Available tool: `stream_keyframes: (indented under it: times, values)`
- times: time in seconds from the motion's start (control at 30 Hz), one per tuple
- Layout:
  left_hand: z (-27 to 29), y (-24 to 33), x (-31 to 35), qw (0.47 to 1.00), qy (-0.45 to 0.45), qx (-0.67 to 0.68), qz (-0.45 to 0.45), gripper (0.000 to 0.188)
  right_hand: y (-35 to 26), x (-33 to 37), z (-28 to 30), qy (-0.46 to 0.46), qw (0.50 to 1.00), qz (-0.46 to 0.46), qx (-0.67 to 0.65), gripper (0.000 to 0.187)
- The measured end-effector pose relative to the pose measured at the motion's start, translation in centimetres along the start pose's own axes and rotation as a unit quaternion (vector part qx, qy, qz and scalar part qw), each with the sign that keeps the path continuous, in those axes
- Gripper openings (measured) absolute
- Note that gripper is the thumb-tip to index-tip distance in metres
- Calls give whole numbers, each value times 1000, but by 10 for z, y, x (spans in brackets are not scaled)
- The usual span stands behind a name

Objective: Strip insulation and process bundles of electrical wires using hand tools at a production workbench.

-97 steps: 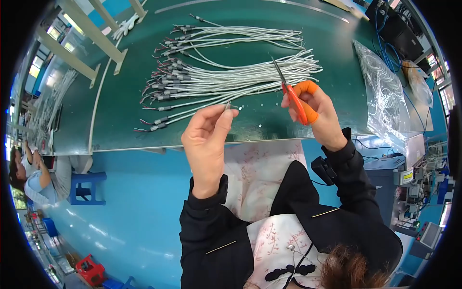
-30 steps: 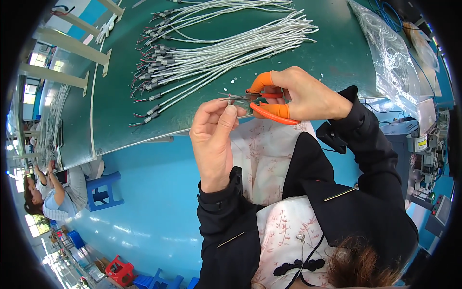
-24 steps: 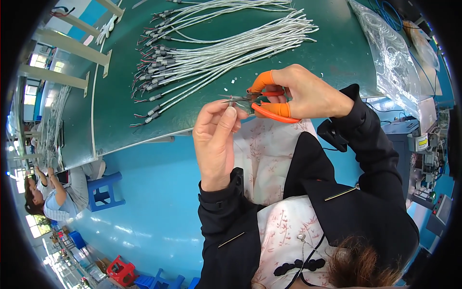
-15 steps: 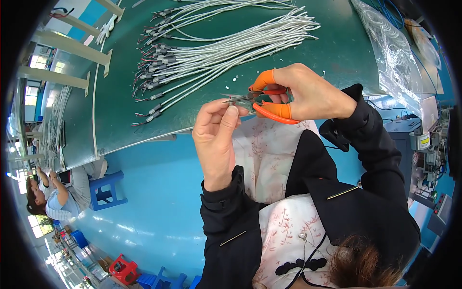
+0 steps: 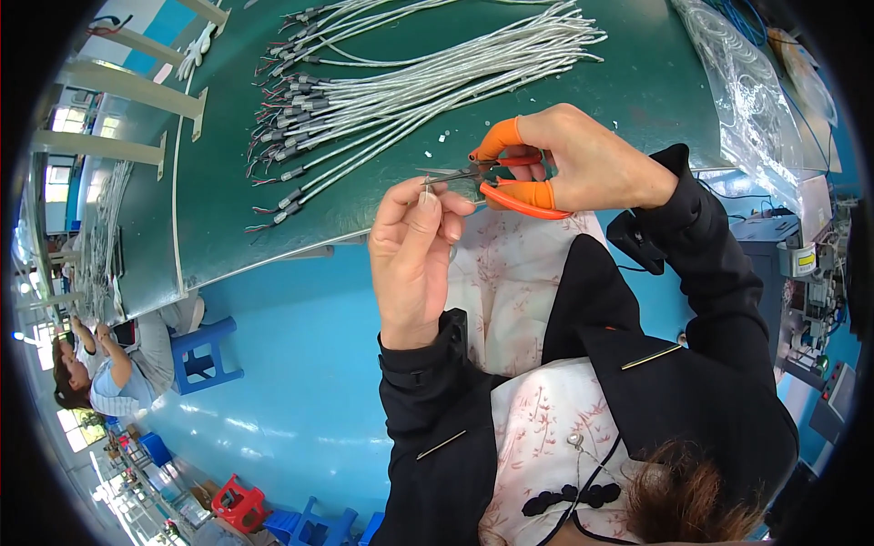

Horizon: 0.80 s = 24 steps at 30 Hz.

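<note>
My right hand (image 5: 583, 164), with orange finger covers on thumb and finger, grips a pair of small scissors (image 5: 492, 176) with orange handles. Their pointed metal blades are slightly apart and reach left to the fingertips of my other hand. My left hand (image 5: 411, 246) is closed in a pinch, thumb against index finger, right below the blades. It holds what looks like a thin cable (image 5: 452, 254), mostly hidden by the fingers. Behind both hands, a bundle of silvery cables (image 5: 437, 86) lies on the green table, with dark sleeves and fine coloured wires at their left ends.
The table's (image 5: 218, 218) front edge runs just below my hands. Small white scraps (image 5: 442, 137) lie near the scissors. Clear plastic bags (image 5: 751, 100) rest at the right. A co-worker (image 5: 118, 364) sits far left by a blue stool (image 5: 205, 355); a red stool (image 5: 238, 503) stands lower left.
The scissor blades have parted a little at the tips. Both hands stay close together, with my left hand shifted very slightly.
</note>
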<state>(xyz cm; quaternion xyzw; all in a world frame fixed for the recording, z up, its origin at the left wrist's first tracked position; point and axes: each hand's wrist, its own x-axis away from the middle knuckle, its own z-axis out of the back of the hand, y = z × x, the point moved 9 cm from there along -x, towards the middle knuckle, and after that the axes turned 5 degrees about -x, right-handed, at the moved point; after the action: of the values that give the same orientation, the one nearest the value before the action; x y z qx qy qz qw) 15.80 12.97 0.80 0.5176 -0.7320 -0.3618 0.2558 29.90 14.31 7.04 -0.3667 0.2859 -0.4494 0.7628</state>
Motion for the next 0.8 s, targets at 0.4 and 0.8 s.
stream_keyframes:
  times: [0.4,0.8]
  values:
    - [-2,29,10,932,118,-304,-157,12,-13,0,-4,7,998,11,54,33]
    - [8,10,6,991,44,-106,-71,15,-7,-1,-4,-6,999,10,38,33]
